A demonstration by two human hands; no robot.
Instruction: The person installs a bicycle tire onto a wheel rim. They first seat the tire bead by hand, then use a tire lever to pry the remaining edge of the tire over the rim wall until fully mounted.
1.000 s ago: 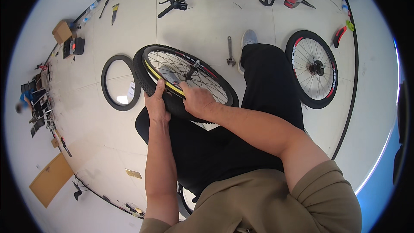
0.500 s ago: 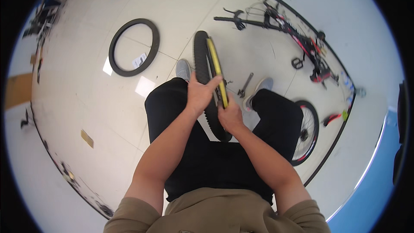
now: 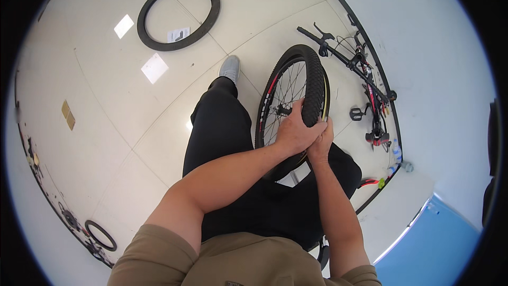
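A spoked bicycle wheel (image 3: 270,91) with a black and red rim stands tilted between my legs. Its knobby black tyre (image 3: 314,82) curves along the upper and right side. A thin yellow edge (image 3: 327,100) shows just right of the tread. My left hand (image 3: 298,132) reaches across the spokes, its fingers closed round the tyre and thumb on the tread. Against it on the right, my right hand (image 3: 321,143) is closed on the same stretch of tyre. Fingertips of both hands are partly hidden behind the tyre. The wheel's hub (image 3: 284,110) sits just above my left hand.
A loose black tyre (image 3: 210,18) lies on the tiled floor, with a white paper leaflet (image 3: 178,35) inside its ring. Along the right wall rests a bicycle frame (image 3: 365,77) with handlebar. A blue panel (image 3: 431,238) stands at the lower right.
The wheel has turned from nearly edge-on to showing its spokes, and shifted right. My hands have come together on the tyre's right side. The view has swung, so the loose tyre sits higher.
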